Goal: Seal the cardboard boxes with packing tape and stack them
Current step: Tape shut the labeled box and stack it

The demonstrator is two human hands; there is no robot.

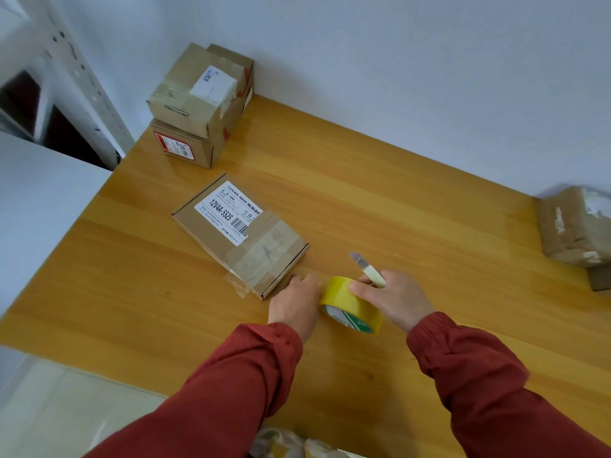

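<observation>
Yellow roll first: held the tape roll (350, 305) down on the wooden table (413, 206) with the right hand (395, 300), forefinger laid straight over its top, the other fingers wrapped round the handle of a knife (367, 270) pointing its bared blade away. Set the left hand (294, 300) at the near corner of the flat box (231, 239), fingers bent down against its side. Could not tell whether pinching tape or merely pressing, with the tips hidden.

Judged the step to be cutting the strip free of the roll. To do it well, needed to:
- hold taut what looked like a short run of tape between roll and box;
- bring the blade across close to the roll, not the cardboard;
- cut away from the left fingers;
- smooth the free end down over the edge.

Worth minding the blade so near both hands, and the slack flap of tape hanging off the box's near left corner, likely to catch on the table.

Found the box near the middle of the table, turned askew, just beyond both hands. Looked shallow, brown and stiff, with a white printed label and barcode on the lid. Showed a broad glossy band of tape, somewhat wrinkled, across the nearer end and partly over the label. Seemed light enough to slide if tugged.

Noted a stack of two boxes (198, 104) well apart at the far left corner, and another box (575, 226), blurred, at the right edge.
</observation>
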